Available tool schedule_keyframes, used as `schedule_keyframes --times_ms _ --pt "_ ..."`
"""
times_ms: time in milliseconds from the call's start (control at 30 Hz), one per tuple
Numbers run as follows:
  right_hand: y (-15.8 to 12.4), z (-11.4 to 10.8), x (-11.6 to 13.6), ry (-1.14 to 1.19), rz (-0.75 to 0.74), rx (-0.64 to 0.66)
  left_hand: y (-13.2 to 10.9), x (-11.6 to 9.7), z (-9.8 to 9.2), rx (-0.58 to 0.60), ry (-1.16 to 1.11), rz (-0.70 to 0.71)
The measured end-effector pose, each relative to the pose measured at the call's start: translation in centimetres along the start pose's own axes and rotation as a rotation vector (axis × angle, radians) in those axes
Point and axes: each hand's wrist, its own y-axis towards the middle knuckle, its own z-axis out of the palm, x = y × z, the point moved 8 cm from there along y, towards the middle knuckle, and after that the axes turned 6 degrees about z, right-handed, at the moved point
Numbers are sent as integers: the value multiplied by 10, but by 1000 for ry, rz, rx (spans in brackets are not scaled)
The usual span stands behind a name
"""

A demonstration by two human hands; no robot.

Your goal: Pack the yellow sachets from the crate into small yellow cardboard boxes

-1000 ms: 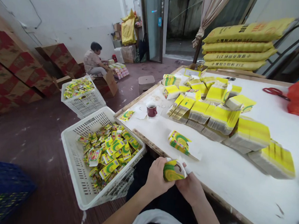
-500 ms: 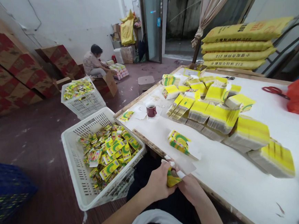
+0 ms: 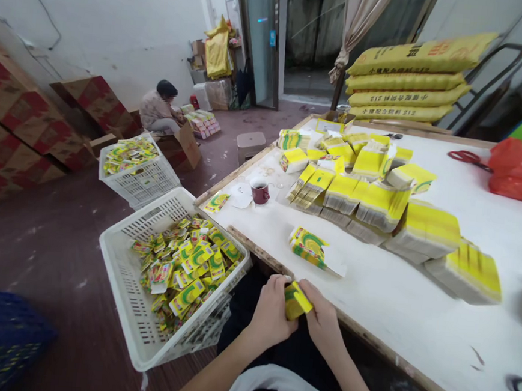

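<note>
Just off the table's near edge, a small yellow-and-green carton [image 3: 296, 302] is held between both hands. My left hand [image 3: 274, 308] is closed round its left side, with the fingers curled over it. My right hand [image 3: 321, 315] pinches the carton's right side and top. Beyond them on the white table [image 3: 382, 313] lies a printed carton piece [image 3: 310, 247] with a white flap pointing right. To my left stands a white plastic crate [image 3: 120, 293] holding many yellow-green cartons [image 3: 188, 295].
Stacks of yellow card blanks [image 3: 378, 202] cover the table's middle. A dark red mug [image 3: 260, 192], red-handled scissors [image 3: 465, 156] and a red plastic bag [image 3: 520, 171] are also on it. A second crate [image 3: 147, 180], a stool [image 3: 250, 145] and a seated person [image 3: 159, 109] are beyond.
The carton's white flaps, standing out before, no longer show; it looks more closed. Both hands have shifted slightly, and the view has turned a little to the right.
</note>
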Motion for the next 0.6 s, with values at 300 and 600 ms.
schedule_keyframes --times_ms 300,600 --pt "0 -2 0 -121 -92 179 8 -3 -26 16 2 -24" --pt "11 -11 7 -44 -18 365 13 -7 -18 126 48 8"
